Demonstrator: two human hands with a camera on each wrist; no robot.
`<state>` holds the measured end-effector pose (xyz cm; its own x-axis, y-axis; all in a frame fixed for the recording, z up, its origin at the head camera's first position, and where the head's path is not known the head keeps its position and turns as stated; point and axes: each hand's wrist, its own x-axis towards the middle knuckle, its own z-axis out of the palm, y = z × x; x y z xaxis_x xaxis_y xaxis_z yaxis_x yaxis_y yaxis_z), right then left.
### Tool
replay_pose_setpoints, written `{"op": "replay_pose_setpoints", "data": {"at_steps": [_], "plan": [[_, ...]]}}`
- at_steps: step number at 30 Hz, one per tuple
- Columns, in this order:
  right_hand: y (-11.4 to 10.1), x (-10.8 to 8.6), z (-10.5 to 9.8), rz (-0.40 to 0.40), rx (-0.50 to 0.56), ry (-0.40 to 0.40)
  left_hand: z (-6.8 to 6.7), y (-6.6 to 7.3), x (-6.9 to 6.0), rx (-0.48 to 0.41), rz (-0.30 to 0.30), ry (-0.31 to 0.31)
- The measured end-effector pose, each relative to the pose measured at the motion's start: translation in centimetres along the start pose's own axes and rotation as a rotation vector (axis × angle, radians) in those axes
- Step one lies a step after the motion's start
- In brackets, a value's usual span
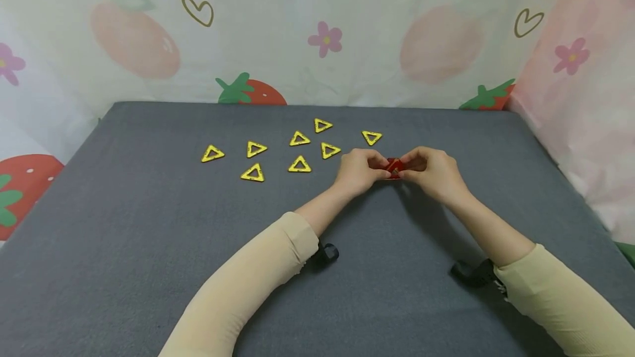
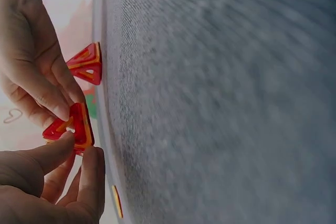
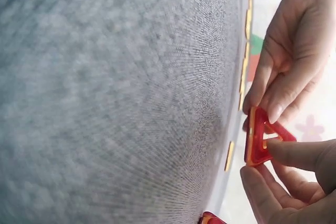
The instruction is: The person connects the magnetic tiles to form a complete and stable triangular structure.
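Observation:
A small red pyramid of hollow triangular tiles (image 1: 394, 166) is held between both hands, just above or on the grey cloth; contact with the cloth cannot be told. My left hand (image 1: 358, 172) pinches its left side with thumb and fingers. On the opposite side, my right hand (image 1: 436, 174) pinches it likewise. The left wrist view shows the pyramid (image 2: 77, 128) with orange edges and an open triangular middle. In the right wrist view the same pyramid (image 3: 261, 136) has fingers on both ends. Fingertips hide part of it.
Several flat yellow hollow triangles (image 1: 300, 165) lie spread over the back middle and left of the grey table (image 1: 149, 269). A second red pyramid (image 2: 88, 64) stands beyond the right hand, hidden in the head view. A patterned curtain (image 1: 367, 10) hangs behind.

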<state>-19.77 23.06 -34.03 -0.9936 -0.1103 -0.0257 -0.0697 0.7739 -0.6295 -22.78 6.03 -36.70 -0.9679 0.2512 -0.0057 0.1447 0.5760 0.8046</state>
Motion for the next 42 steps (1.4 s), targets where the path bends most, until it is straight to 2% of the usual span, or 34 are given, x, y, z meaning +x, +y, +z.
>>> {"op": "replay_pose_setpoints", "data": {"at_steps": [6,12,18,28,42], "plan": [[0.1,0.1,-0.1,0.003,0.005,-0.003,0.8,0.1,0.3,-0.013,0.007,-0.017],[0.0,-0.1,-0.5,0.008,-0.005,-0.036,1.3,0.4,0.0,-0.003,-0.009,-0.047],[0.2,-0.1,-1.0,0.017,-0.032,-0.068,1.5,0.6,-0.1,-0.003,-0.006,-0.063],[0.4,-0.1,-1.1,0.027,-0.033,-0.095,1.7,0.6,-0.2,0.053,0.015,-0.084],[0.5,-0.1,-1.2,0.037,-0.033,-0.104,1.6,0.9,-0.3,0.062,-0.009,-0.092]]}}
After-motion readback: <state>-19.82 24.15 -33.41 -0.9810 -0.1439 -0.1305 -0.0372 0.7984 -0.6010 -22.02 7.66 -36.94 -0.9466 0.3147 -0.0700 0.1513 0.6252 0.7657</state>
